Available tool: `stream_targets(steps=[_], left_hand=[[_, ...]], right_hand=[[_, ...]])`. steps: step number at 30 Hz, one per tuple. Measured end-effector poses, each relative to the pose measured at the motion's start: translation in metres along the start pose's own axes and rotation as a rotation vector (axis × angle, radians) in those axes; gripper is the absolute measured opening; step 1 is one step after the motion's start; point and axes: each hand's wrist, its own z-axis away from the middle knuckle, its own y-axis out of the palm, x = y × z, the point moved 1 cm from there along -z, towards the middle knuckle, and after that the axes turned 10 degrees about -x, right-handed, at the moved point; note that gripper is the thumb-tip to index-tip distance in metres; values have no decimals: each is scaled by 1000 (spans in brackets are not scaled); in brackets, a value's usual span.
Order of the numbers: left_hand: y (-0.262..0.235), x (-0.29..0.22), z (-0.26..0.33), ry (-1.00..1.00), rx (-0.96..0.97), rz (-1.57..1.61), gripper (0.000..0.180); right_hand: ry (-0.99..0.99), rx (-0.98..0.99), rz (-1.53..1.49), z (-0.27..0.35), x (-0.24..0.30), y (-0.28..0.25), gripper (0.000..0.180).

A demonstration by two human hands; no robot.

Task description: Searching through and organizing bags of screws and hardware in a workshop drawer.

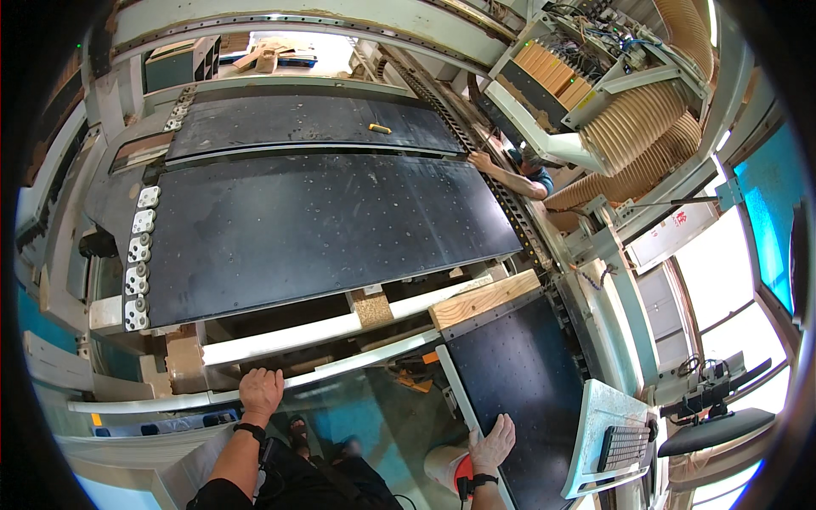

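My left hand (261, 393) lies on the pale front rail (374, 346) of a large machine, palm down, fingers stretched out and holding nothing. My right hand (493, 444) rests at the left edge of a narrow dark bed panel (518, 361), also open, its fingers lying forward. Beyond the rail spreads a wide dark bed plate (323, 229) dotted with small holes. A second dark plate (297, 119) lies behind it, with a small yellow tool (380, 128) on top. A wooden block (484, 299) crosses the far end of the narrow panel.
Another person's arm (510, 177) reaches in at the plate's far right corner. White roller blocks (140, 252) line the left edge. Ribbed hoses (637, 127) hang at upper right. A keyboard (623, 448) sits on a stand near my right hand. Open gaps show between the beams.
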Motion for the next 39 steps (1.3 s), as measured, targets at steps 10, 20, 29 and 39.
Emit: stream_targets(steps=[10,20,29,39], left_hand=[[-3,-1,-2,4,4,4,33],[-1,0,-1,7,-3,6,34],[-4,-1,-1,6,6,8,33],[0,-1,-1,8,-17,18,33]], right_hand=[[0,-3,-6,-1,2,-2,74],[-2,-8,-19,-2,3,-4,73],[-6,-14,-20,-1,3,-6,72],[-17,-26,-16,-1,0,-1,72]])
